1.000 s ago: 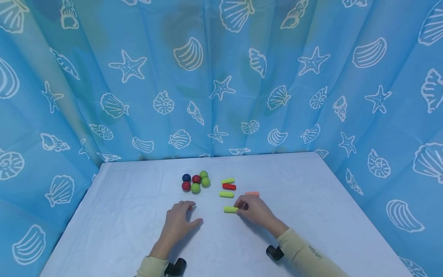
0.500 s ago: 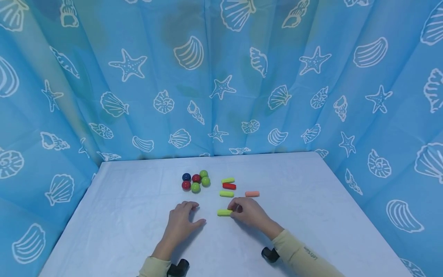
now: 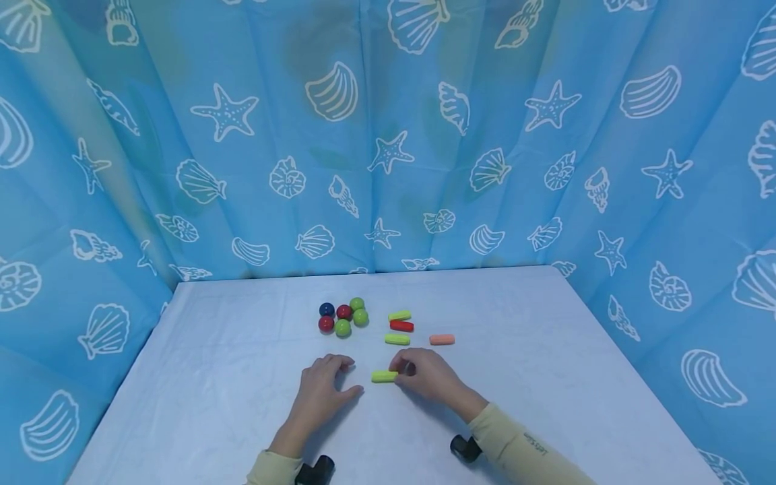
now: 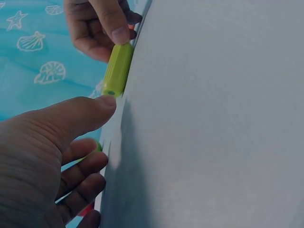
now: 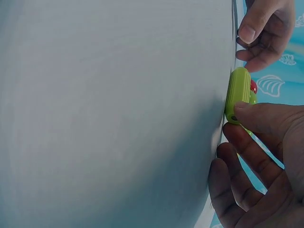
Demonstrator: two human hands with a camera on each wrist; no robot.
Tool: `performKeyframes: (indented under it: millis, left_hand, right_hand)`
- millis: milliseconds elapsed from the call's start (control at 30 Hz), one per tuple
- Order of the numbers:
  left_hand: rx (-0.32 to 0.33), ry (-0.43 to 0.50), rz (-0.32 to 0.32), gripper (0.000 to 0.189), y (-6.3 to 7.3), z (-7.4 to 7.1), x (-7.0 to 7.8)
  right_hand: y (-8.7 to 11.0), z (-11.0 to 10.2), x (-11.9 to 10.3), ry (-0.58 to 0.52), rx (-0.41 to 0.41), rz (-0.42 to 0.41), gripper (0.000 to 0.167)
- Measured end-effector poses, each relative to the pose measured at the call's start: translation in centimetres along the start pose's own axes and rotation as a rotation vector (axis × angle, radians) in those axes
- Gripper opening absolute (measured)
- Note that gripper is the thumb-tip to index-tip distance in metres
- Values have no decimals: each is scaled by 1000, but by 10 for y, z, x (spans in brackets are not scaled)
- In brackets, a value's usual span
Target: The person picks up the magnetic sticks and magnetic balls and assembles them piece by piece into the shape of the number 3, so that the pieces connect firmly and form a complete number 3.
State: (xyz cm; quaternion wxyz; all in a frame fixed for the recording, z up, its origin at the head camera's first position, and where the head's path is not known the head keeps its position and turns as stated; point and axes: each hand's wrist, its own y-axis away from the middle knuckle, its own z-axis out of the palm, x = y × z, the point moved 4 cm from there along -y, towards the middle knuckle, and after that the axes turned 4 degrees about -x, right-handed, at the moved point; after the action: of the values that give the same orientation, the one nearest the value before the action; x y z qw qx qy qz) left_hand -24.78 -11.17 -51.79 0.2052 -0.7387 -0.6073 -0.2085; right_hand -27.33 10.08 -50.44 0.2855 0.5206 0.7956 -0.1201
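Head view: right hand (image 3: 429,376) pinches right end of yellow-green stick (image 3: 382,376) close to bench (image 3: 515,323); left hand (image 3: 320,396) apart from it, thumb and fingers spread, holding nothing; balls (image 3: 343,329) and other sticks (image 3: 397,340) farther back
Left wrist view: stick between hands, free end near left thumb
Right wrist view: right thumb and finger on stick's end

Looks bright and evenly lit in the head view, seemingly from above, with soft shadows on the white worktop (image 3: 515,316) beneath the left hand (image 3: 321,394) and right hand (image 3: 433,377). Shows blurry darker patches high on the blue curtain (image 3: 418,195). Appears dimmer and greyer in both wrist views, with broad, soft-edged shadows across the worktop. Darkens toward the left edge in the right wrist view.
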Motion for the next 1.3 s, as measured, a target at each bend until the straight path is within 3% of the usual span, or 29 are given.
performKeyframes:
  millis: [867, 1300]
  left_hand:
    - [-27, 49, 18, 34, 0, 3, 3]
    - [-7, 68, 54, 23, 1, 4, 5]
  right_hand:
    - [-10, 13, -14, -19, -44, -55, 17]
    - [-12, 14, -17, -20, -55, -62, 16]
